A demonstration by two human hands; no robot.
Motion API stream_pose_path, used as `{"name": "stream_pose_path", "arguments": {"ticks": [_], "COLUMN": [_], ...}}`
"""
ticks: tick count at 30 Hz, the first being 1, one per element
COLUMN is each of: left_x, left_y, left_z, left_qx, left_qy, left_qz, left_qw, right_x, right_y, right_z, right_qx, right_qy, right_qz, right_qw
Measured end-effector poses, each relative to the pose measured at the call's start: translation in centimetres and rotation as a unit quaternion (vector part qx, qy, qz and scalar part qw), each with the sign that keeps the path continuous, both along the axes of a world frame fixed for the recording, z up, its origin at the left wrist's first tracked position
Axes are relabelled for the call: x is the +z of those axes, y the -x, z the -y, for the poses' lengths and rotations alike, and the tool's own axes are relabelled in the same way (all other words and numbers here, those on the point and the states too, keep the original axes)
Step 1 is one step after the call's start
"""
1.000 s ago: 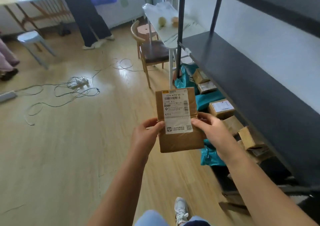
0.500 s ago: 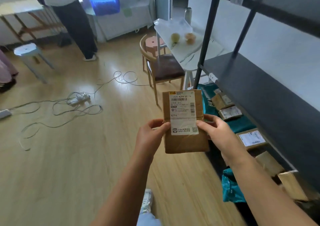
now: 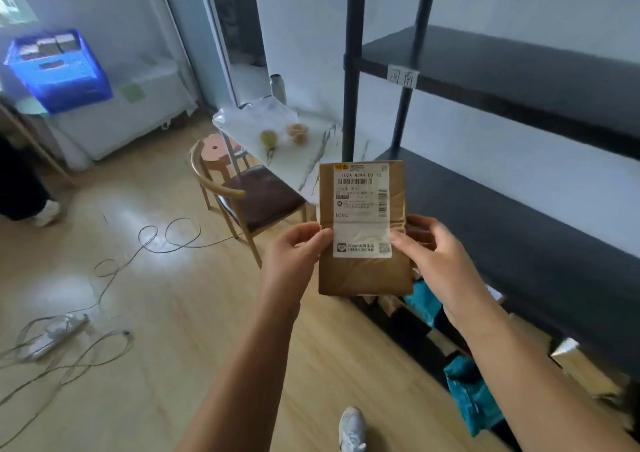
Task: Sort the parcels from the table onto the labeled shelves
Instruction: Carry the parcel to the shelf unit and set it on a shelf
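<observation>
Holding brown parcel (image 3: 362,271) upright – L hand (image 3: 294,254) | R hand (image 3: 436,254) | beside shelf (image 3: 519,70)

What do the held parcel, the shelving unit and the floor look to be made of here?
Parcel: brown kraft paper or thin cardboard, matte and creased, with a white printed paper label. Shelving unit: probably metal posts painted black; boards dark and matte, material unclear. Floor: light wood or wood-look laminate with plank seams and a glossy sheen.
</observation>
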State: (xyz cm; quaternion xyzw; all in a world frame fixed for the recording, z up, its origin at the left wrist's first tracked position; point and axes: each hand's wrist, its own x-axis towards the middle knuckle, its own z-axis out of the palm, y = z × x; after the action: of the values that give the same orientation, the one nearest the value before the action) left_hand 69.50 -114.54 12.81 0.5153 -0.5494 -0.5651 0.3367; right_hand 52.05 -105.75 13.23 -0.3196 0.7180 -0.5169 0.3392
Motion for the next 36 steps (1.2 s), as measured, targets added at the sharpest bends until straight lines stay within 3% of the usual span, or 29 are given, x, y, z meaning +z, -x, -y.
{"name": "stream_pose_path", "arguments": {"ticks": [8, 17, 23, 29, 36], "left_x": [6.1, 11.6, 14.8, 17.8, 19.8], "left_y": [4.3, 8.7, 12.8, 17.0, 20.3], "left_z": [9.0, 15.9, 20.4, 25.0, 28.2], "left_qx": [-0.002, -0.045, -0.107, -0.210, -0.285], "left_qy": [0.041, 0.124, 0.145, 0.196, 0.169], "left_qz": [-0.064, -0.134, -0.167, -0.118, -0.111], "left_qw": [0.997, 0.982, 0.969, 0.951, 0.937], "right_x": [5.1, 10.8, 14.6, 16.7, 17.7], "right_y": [3.6, 6.6, 8.6, 10.9, 12.8], "right_z": [8.2, 12.9, 15.5, 18.9, 21.9], "right_qx": [-0.006, -0.082, -0.149, -0.218, -0.302], "right_qy": [0.102, 0.191, 0.207, 0.197, 0.170], "right_qz": [-0.042, -0.130, -0.158, -0.140, -0.111], "right_qw": [0.994, 0.969, 0.954, 0.946, 0.932]}}
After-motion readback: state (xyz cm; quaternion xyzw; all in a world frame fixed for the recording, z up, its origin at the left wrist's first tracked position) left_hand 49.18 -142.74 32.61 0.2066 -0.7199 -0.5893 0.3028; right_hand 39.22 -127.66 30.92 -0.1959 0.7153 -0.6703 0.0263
